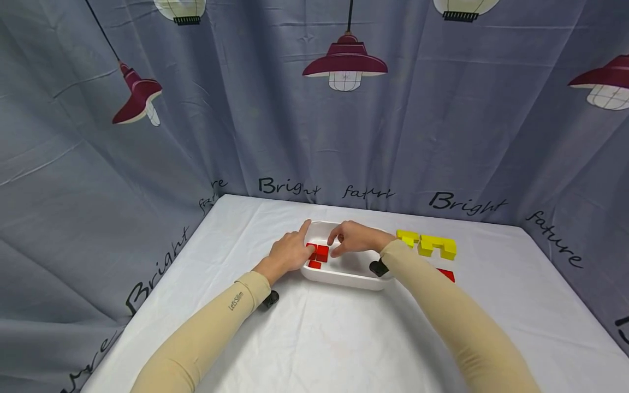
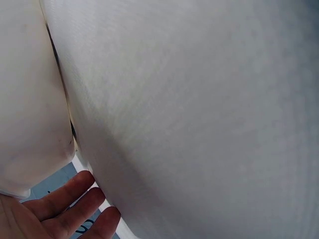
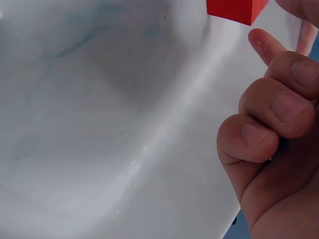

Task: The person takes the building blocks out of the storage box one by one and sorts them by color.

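Observation:
Inside the white tray (image 1: pixel 344 279), several red blocks (image 1: pixel 322 253) are grouped at its left end. My left hand (image 1: pixel 290 251) lies over that end, with the index finger extended along the rim and the thumb touching a red block. Its other fingers (image 2: pixel 75 196) are loosely bent outside the tray in the left wrist view. My right hand (image 1: pixel 361 238) is over the tray's interior, its thumb and index finger spread beside the red blocks. The right wrist view shows its lower fingers (image 3: pixel 279 107) curled with nothing held, near a red block (image 3: pixel 232 9).
Yellow blocks (image 1: pixel 437 245) stand on the white tablecloth (image 1: pixel 304 338) to the right of the tray. Another red block (image 1: pixel 446 274) lies there, partly behind the right sleeve. A grey curtain (image 1: pixel 275 120) hangs behind the table.

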Motion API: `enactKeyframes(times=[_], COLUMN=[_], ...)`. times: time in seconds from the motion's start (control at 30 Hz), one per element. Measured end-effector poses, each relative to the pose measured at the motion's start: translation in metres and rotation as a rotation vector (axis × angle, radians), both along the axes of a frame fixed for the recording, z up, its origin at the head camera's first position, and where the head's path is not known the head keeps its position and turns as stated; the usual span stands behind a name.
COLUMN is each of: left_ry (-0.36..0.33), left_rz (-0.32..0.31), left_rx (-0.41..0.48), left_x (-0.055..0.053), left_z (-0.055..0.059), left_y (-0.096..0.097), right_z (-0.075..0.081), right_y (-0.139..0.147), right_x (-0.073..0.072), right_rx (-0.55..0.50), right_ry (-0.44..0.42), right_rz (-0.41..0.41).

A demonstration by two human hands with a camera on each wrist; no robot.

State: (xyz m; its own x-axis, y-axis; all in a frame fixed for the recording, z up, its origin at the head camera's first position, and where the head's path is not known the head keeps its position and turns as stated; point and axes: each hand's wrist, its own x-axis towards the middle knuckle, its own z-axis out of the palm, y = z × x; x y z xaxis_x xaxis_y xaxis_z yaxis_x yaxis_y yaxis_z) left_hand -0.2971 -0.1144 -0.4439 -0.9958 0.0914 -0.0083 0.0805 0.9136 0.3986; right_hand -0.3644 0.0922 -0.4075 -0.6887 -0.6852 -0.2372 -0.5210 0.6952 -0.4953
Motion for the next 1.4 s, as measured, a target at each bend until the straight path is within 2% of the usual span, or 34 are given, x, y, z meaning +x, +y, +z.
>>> enactKeyframes(times=[0.23,0.53,0.87,1.07,1.4], left_ry=[-0.006,0.017,0.011,0.005,0.002], left_rz=[0.002,-0.013,-0.005,-0.010,-0.003], left_rx=[-0.002,-0.016,-0.014,-0.007,0.002], left_x=[-0.002,-0.002,-0.001,0.000,0.000], left_z=[0.000,0.000,0.000,0.000,0.000], left_y=[0.000,0.001,0.000,0.001,0.000], right_z=[-0.007,-0.005,-0.003,0.003,0.022], right_y=[-0.006,-0.014,-0.015,-0.008,0.010], right_x=[-0.004,0.002,0.004,0.007,0.014], right_rx=[0.002,-0.013,0.004,0.004,0.028], right_ry=[0.008,0.044,0.085,0.097,0.126], right_rz=[0.004,0.026,0.038,0.036,0.022])
